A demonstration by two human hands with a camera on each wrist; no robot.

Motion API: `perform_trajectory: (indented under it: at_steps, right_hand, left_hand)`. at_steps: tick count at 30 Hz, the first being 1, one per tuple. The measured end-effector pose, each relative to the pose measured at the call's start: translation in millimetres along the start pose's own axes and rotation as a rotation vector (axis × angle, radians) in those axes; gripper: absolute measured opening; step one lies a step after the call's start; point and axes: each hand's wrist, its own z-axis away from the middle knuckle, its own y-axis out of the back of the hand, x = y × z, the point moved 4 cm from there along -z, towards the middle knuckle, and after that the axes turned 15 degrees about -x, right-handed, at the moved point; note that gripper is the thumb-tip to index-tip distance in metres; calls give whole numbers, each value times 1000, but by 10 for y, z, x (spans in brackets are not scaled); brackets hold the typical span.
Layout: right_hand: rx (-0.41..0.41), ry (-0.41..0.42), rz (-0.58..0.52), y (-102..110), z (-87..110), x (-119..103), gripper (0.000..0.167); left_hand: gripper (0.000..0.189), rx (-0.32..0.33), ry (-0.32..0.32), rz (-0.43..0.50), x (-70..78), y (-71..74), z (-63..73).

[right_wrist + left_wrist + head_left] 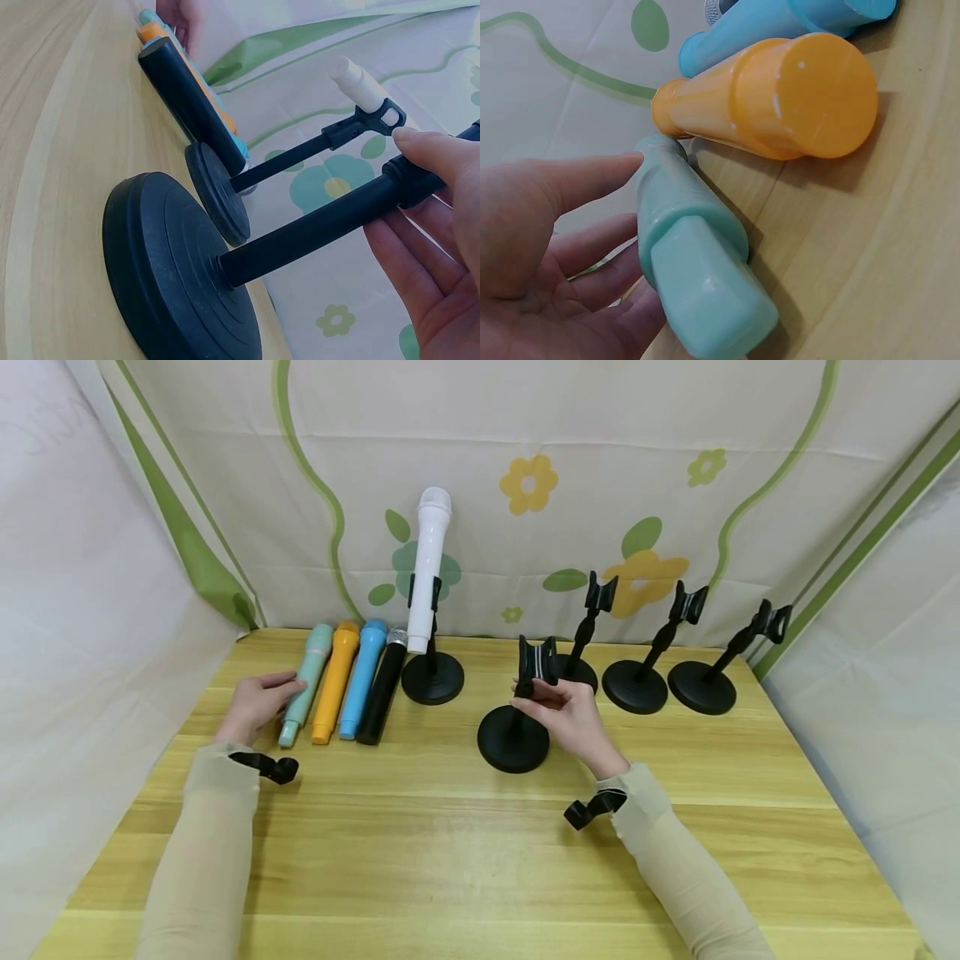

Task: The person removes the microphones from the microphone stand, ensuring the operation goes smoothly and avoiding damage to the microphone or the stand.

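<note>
My left hand [258, 703] is at the left side of a mint green microphone [306, 687] lying on the wooden table. Its thumb touches the microphone's upper side, and the other fingers lie along the left side, their tips partly hidden in the left wrist view. My right hand [562, 714] holds a black desktop microphone stand [513, 740] by its stem, just below the clip, between thumb and fingers. The stand's clip [537, 660] holds nothing. Beside the mint one lie an orange microphone [335, 685], a blue microphone [363, 681] and a black microphone [384, 689].
A white microphone [429, 568] sits tilted in the clip of another black stand [432, 681]. At the back right are a partly hidden stand [585, 635], a middle stand [636, 687] and a far-right stand [702, 687], their clips unfilled. A flower-print curtain [480, 410] hangs behind the table.
</note>
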Motion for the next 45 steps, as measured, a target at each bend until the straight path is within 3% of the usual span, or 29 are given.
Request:
perform_trajectory:
  at_steps: [12,17,20,25,32,36,39,45]
  right_hand:
    - [-1,13,6,-1,1,13,26]
    - [2,22,9,7,3,11,26]
    - [4,24,12,13,4,13,25]
    - [8,16,8,16,3,18,26]
    - [9,-12,-21,13,1,10,26]
    - [6,-24,-33,12,7,5,27]
    - [8,-26,-35,13,9,2,28]
    - [15,-25,-22,11,7,-14,27]
  left_hand:
    - [71,15,-9,-3,4,35,31]
    - [71,66,-42,50,83,58,58]
    - [69,135,-114,78,222,59,111]
    - [61,250,-267,46,560,15,227]
    - [49,311,-461,83,1102,-200,429]
    - [43,292,-598,142,1354,-404,588]
    - [41,238,-677,178,1489,-579,682]
    - [46,82,-749,138,1653,-941,782]
